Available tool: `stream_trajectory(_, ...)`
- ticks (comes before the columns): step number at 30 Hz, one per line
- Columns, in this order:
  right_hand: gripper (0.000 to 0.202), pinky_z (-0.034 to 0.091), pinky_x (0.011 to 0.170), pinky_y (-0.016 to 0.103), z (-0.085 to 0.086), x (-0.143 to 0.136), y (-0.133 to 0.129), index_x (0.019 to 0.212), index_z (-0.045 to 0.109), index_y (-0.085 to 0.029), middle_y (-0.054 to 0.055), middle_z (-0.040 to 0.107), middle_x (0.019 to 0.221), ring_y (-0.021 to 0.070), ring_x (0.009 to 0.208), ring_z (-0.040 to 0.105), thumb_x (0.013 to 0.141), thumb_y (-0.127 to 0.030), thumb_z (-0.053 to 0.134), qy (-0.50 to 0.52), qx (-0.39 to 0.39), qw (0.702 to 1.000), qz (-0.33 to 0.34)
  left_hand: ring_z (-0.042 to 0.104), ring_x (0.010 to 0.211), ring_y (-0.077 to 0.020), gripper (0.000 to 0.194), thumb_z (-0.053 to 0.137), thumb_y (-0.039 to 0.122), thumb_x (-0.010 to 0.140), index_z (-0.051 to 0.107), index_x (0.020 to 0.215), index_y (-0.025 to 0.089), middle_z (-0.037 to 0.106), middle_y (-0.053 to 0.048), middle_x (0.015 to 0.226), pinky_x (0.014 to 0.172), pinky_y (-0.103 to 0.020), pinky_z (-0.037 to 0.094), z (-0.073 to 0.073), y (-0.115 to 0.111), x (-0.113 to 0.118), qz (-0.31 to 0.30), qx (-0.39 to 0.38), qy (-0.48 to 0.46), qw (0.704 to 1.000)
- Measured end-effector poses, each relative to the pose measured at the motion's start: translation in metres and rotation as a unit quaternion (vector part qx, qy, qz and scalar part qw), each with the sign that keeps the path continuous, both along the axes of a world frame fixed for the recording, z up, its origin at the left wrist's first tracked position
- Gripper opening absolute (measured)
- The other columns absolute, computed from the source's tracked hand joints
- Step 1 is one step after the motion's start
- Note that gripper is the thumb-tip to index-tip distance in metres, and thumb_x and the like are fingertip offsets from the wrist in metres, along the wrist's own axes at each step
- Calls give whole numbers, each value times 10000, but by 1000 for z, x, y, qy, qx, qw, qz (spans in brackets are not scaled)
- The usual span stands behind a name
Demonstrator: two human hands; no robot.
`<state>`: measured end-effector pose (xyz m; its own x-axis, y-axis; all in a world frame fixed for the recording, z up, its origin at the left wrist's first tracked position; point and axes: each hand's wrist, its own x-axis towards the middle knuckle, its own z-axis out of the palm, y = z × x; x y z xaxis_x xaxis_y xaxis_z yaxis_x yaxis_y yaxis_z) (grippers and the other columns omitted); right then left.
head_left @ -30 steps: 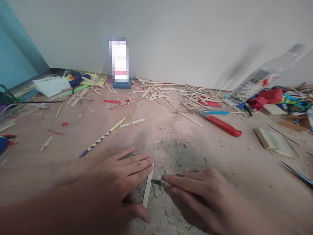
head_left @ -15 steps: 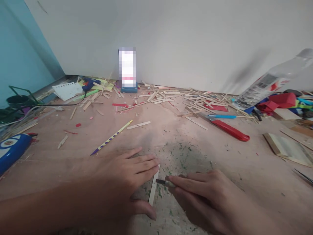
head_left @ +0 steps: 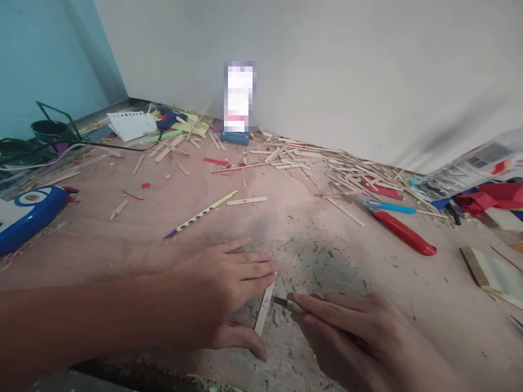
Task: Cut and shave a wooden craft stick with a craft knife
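Note:
My left hand lies flat on the pink work surface, its fingertips and thumb pressing down a pale wooden craft stick. My right hand grips a small cutter, whose dark metal tip touches the right edge of the stick about midway along it. Most of the cutter's body is hidden under my fingers.
A red utility knife and a blue pen lie at right, with a dotted yellow pencil and a loose stick ahead. Several sticks litter the back near a phone on a stand. A blue case sits left.
The view has swung left and tilted, so everything has shifted right in the picture. Both hands keep the same hold on the stick and the cutter.

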<state>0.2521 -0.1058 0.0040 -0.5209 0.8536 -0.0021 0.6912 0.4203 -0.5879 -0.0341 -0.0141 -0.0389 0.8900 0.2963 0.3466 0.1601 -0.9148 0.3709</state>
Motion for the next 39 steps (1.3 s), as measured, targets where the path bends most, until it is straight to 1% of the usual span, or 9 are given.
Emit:
stream_trajectory(3, 183, 460, 575, 256, 0, 2, -1, 1168, 735, -286, -49, 687, 811, 98, 652, 637, 1148, -231, 562, 2, 2, 1000, -1, 595, 1522, -322, 796, 633, 701, 1070, 643, 1489, 24, 620, -196, 1606, 1399, -486, 273, 4, -1, 0, -3, -7, 0, 1000)
stream_trajectory(6, 163, 490, 595, 256, 1, 4, -2, 1178, 726, -283, -45, 727, 836, 105, 656, 670, 1140, -231, 576, 12, 11, 1000, -7, 587, 1530, -317, 777, 631, 692, 1076, 636, 1502, 42, 626, -200, 1599, 1401, -479, 273, 4, -1, -1, 0, -8, -3, 1000)
stream_trajectory(11, 178, 471, 541, 236, 0, 3, -1, 1236, 701, -271, -53, 706, 793, 86, 572, 637, 1120, -189, 594, 12, 34, 999, 1, 624, 1496, -305, 755, 617, 696, 1081, 665, 1465, 49, 657, -184, 1573, 1404, -444, 253, -1, -1, 0, 5, 12, -34, 999)
stream_trajectory(14, 221, 448, 519, 233, -3, 2, 1, 1287, 691, -280, -53, 701, 792, 82, 555, 617, 1114, -175, 602, 12, 56, 998, 9, 630, 1489, -304, 722, 626, 661, 1090, 668, 1458, 42, 659, -179, 1575, 1407, -443, 233, -4, 0, 2, 7, 11, -42, 999)
stream_trajectory(19, 235, 423, 504, 220, -4, 1, 1, 1301, 673, -279, -82, 624, 722, 66, 518, 562, 1114, -157, 600, 7, 67, 997, 20, 625, 1494, -319, 711, 652, 646, 1078, 667, 1459, 46, 665, -200, 1561, 1382, -482, 299, -5, 0, 3, 3, 2, -35, 999)
stream_trajectory(23, 279, 408, 501, 225, -4, -4, 0, 1355, 661, -279, -80, 618, 735, 66, 521, 541, 1118, -149, 590, 7, 83, 996, 21, 608, 1511, -318, 698, 648, 631, 1086, 663, 1461, 44, 658, -207, 1568, 1383, -465, 290, -4, -1, 1, 6, -1, -35, 999)
stream_trajectory(28, 157, 441, 523, 213, -1, -1, -1, 1222, 680, -268, -72, 618, 745, 66, 547, 565, 1125, -178, 596, 1, 47, 999, 17, 622, 1498, -301, 682, 597, 638, 1113, 675, 1458, 55, 663, -176, 1568, 1381, -445, 295, 0, -2, 1, 14, 2, -23, 1000)
stream_trajectory(35, 211, 453, 517, 224, -3, 0, 2, 1278, 693, -254, -52, 641, 769, 83, 560, 570, 1118, -165, 589, 2, 39, 999, 17, 612, 1509, -308, 717, 647, 651, 1080, 667, 1471, 51, 656, -188, 1578, 1381, -469, 303, -1, -1, 2, 8, -3, -22, 1000)
stream_trajectory(39, 170, 477, 529, 237, -1, -2, 1, 1220, 703, -247, -41, 691, 776, 93, 557, 614, 1114, -169, 596, 1, 47, 999, 25, 627, 1494, -308, 693, 646, 644, 1084, 684, 1447, 56, 671, -186, 1558, 1377, -464, 311, -1, 0, 2, 7, 10, -18, 1000)
